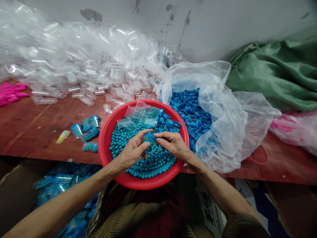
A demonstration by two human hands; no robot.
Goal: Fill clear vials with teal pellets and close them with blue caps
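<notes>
A red basin (105,132) full of turquoise beads (148,168) stands before me, with both hands over it. My left hand (135,148) is curled around a small clear container, mostly hidden by the fingers. Thumb and index finger of my right hand (173,143) pinch a blue cap (151,137) at the container's mouth. Whether the cap is fully seated I cannot tell. On the beads at the back of the basin lie several empty clear containers (136,114) and, to their right, several loose blue caps (169,123).
Clear containers (86,66) are heaped along the wall. An opened plastic bag (223,115) holds many blue caps (190,112). Several capped containers with beads (91,134) lie left of the basin. Below the edge, a cardboard box (17,185) holds more. Green cloth (277,72) lies right.
</notes>
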